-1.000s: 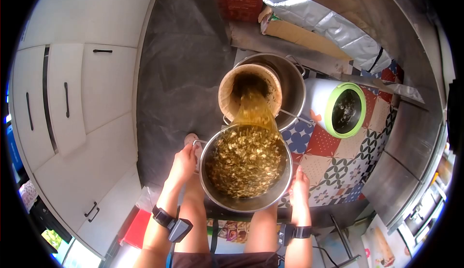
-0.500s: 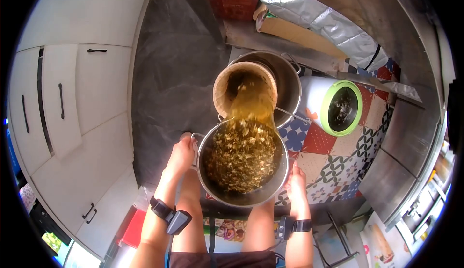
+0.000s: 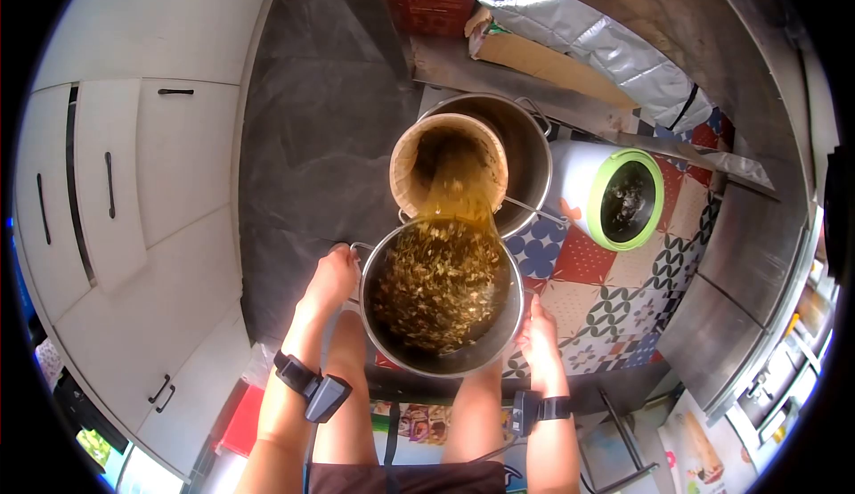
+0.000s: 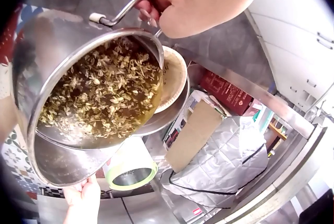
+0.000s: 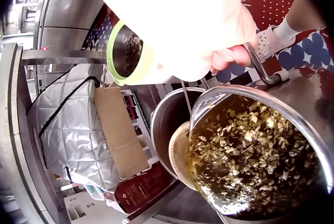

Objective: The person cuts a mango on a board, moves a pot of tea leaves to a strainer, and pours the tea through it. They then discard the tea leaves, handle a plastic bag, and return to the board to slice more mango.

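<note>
A steel pot (image 3: 442, 362) is tilted away from the person, and yellow-brown liquid (image 3: 459, 193) runs over its far rim with pale leafy bits (image 3: 436, 289) inside. The liquid falls into a light-coloured round strainer (image 3: 405, 169) set at a larger steel pot (image 3: 534, 151). My left hand (image 3: 330, 277) grips the tilted pot's left loop handle, its fingers curled round the bar in the left wrist view. Around the opposite handle (image 5: 263, 70), my right hand (image 3: 538, 332) curls its fingers, as the right wrist view shows.
A white bin with a green rim (image 3: 657, 200) stands on patterned tiles right of the large pot. Behind are a red box (image 3: 436, 0), cardboard (image 3: 552, 68) and a silver quilted cover (image 3: 597, 40). White cabinets (image 3: 187, 155) line the left; steel panels (image 3: 730, 289) stand right.
Liquid keeps flowing over the rim, and the tilted pot has less leafy matter heaped near its lip. The whole scene has shifted slightly left in the head view. Both hands keep their grip.
</note>
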`<state>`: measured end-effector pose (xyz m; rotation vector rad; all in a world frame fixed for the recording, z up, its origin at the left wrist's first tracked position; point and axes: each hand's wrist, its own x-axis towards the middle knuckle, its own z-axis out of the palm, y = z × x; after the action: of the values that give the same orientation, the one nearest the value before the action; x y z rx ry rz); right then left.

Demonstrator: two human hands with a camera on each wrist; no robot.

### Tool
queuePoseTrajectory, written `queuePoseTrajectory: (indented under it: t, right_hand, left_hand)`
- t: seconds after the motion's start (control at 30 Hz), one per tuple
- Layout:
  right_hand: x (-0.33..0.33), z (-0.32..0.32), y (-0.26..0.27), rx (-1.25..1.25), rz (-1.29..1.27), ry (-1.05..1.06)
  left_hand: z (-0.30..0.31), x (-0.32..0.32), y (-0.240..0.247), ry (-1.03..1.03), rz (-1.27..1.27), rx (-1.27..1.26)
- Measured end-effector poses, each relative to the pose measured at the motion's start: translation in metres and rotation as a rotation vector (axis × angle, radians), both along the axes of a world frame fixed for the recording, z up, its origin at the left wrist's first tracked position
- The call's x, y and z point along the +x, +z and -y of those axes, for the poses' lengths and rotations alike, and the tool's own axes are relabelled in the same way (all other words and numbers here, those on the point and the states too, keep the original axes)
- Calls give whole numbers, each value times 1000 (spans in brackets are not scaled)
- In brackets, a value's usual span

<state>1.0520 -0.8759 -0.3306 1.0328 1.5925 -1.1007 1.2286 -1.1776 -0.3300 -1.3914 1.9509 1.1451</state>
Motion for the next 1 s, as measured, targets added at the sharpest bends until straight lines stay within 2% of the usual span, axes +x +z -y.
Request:
queuePoseTrajectory:
  t: [0.2, 0.3, 0.5, 0.6, 0.7, 1.0]
  right_hand:
    - [0, 3, -1, -1, 4, 6]
    - [1, 3, -5, -8, 15, 7]
    - [3, -8, -20, -3, 57, -19]
    - [3, -8, -23, 10, 87, -21]
    - [2, -1, -20, 22, 92, -16]
    - [1, -3, -29, 40, 77, 7]
  left_hand:
    - [5, -5, 2, 71, 62, 87]
    - [5, 1, -8, -18, 32, 26]
    - [8, 6, -29, -58, 67, 45]
    - [11, 5, -35, -143, 43, 71]
    - [12, 2, -34, -104, 149, 76]
    - [15, 4, -36, -41, 178, 149]
